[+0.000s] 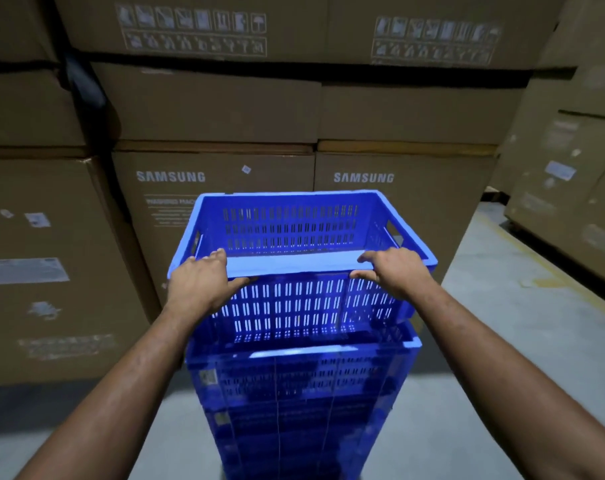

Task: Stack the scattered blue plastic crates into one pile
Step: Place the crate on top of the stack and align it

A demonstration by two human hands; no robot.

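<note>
A blue slotted plastic crate (294, 233) sits tilted at the top of a pile of blue crates (294, 403) in the middle of the view. My left hand (204, 282) grips the near rim at its left corner, fingers over the edge and thumb on the outer wall. At the near right corner my right hand (387, 271) holds the same rim in the same way. The top crate is partly sunk into the crate below and looks empty. The foot of the pile is cut off by the frame's lower edge.
Tall stacks of brown cardboard cartons (218, 188) stand right behind the pile and on the left (48, 271). More cartons (564, 174) line the right side. Grey concrete floor (495, 323) with a yellow line (553, 282) runs to the right.
</note>
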